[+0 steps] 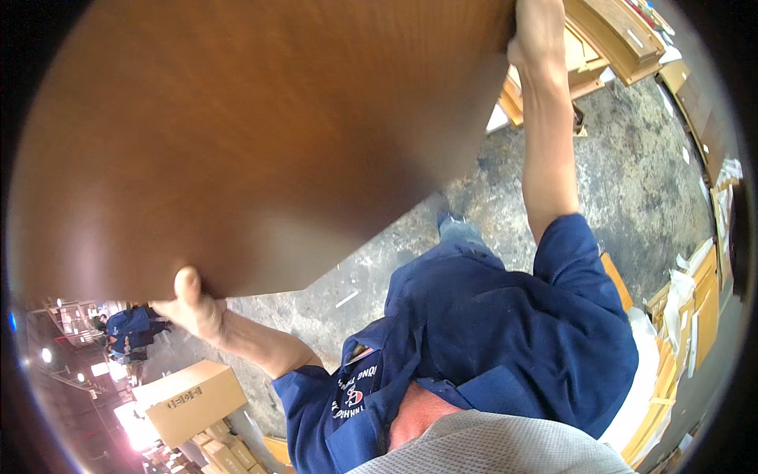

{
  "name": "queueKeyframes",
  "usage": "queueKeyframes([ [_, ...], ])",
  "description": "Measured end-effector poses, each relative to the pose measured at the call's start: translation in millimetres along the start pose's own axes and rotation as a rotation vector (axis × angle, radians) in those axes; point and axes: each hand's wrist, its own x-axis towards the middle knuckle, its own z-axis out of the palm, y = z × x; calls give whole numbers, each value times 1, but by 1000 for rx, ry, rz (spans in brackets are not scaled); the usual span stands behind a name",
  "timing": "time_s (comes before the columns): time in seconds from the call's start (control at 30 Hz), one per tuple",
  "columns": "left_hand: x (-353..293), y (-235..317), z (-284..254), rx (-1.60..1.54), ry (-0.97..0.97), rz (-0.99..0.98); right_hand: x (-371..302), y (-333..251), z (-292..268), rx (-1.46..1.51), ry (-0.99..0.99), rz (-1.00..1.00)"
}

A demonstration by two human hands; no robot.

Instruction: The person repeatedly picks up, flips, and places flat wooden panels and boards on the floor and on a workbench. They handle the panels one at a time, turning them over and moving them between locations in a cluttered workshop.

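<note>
A large brown panel (260,142) fills the far left and middle of the scene, raised above the grey, stained floor (639,182) and held between the two hands. The left hand (197,310) is clamped on the panel's near edge, toward its left part, with the thumb pressed up against the broad face; what the other fingers do below the edge is mostly hidden. The right hand (537,35) is at the far right, closed on the panel's right edge, though its fingertips cannot be seen. The panel thus lies to the far side of the left hand and directly left of the right hand, touching both. One blunt corner points near, between the two arms.

Light wooden pieces (620,35) lie just beyond the right hand. A cardboard box (193,403) stands near left, with a person in dark blue (134,328) farther left behind it.
</note>
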Motion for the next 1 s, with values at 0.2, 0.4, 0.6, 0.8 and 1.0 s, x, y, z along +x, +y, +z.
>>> queueKeyframes([
  [0.2, 49, -102, 35, -82, -121, -128, 14, 77, -9, -229, 5, 375],
  [0.4, 89, -212, 60, -170, -224, -502, 42, 180, 22, -442, 41, 376],
  [0.6, 104, -334, 78, -210, -238, -818, 58, 315, 19, -625, -50, 791],
  [0.8, 75, -455, 99, -151, -231, -1059, 39, 458, -23, -953, -77, 822],
  [1.0, 56, -515, 121, -60, -238, -1207, 30, 537, -55, -1058, -114, 1051],
])
